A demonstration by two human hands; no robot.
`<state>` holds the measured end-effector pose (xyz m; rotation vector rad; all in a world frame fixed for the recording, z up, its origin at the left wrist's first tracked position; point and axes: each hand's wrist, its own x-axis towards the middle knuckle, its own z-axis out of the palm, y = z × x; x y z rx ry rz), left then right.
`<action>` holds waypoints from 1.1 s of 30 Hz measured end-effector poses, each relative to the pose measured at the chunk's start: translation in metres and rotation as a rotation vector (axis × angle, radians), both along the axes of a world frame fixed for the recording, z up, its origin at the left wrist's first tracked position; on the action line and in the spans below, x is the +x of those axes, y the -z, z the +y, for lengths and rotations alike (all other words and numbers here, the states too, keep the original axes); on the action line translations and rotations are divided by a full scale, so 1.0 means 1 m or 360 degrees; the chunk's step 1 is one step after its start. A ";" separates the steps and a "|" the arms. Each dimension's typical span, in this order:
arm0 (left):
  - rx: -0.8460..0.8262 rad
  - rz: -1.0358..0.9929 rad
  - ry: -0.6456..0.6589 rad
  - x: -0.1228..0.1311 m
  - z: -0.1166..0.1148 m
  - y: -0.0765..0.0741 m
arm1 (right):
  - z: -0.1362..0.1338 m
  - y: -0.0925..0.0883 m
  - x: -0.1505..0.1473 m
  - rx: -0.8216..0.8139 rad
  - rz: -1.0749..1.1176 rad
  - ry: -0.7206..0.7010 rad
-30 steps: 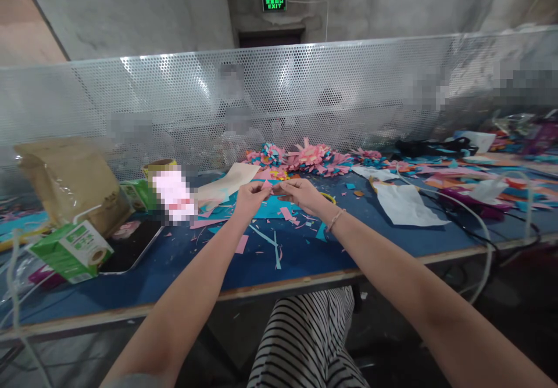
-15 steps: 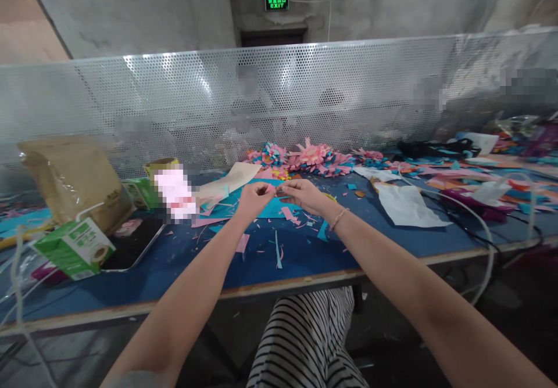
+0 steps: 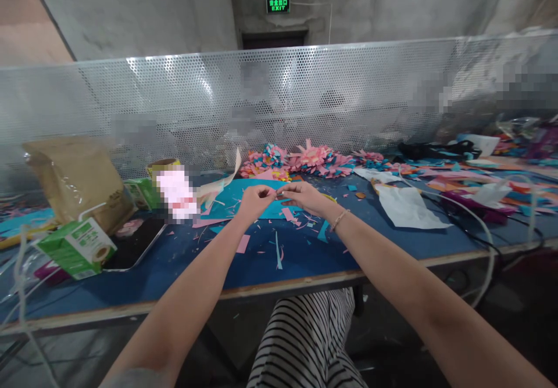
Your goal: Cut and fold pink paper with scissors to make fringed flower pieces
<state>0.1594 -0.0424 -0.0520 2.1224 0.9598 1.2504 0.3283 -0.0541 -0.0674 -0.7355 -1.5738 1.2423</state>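
Observation:
My left hand (image 3: 254,200) and my right hand (image 3: 305,196) meet above the blue table (image 3: 183,260), fingertips pinched together on a tiny piece I cannot make out. A bracelet sits on my right wrist. Beneath the hands lies a teal paper sheet (image 3: 244,199) with pink and teal paper scraps (image 3: 279,248) strewn around. Behind it a cream paper sheet (image 3: 222,186) curls up at one edge. Finished pink and teal paper flowers (image 3: 305,160) lie in a row at the back.
A perforated metal screen (image 3: 279,97) walls the table's far side. On the left are a brown bag (image 3: 74,179), a green carton (image 3: 76,248) and a dark tray (image 3: 131,245). White paper (image 3: 407,207), cables (image 3: 475,219) and coloured paper lie on the right.
The cream paper sheet behind the hands has lifted and curled up, uncovering more of the teal sheet. Both hands stay pinched together in nearly the same spot.

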 end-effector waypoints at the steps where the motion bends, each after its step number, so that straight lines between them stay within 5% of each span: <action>1: 0.0002 0.0013 -0.0007 0.000 0.001 0.001 | 0.002 0.001 -0.001 0.0013 -0.0025 0.0031; 11: 0.0123 0.0255 -0.0084 0.001 0.005 0.007 | 0.009 0.007 -0.002 0.0275 -0.0281 0.0338; 19: 0.0277 0.0500 -0.0155 0.002 0.009 0.015 | 0.007 0.007 -0.007 0.0775 -0.0573 0.0448; 33: 0.0380 0.0611 -0.0180 0.002 0.008 0.013 | 0.008 0.011 -0.010 0.0900 -0.0632 0.0545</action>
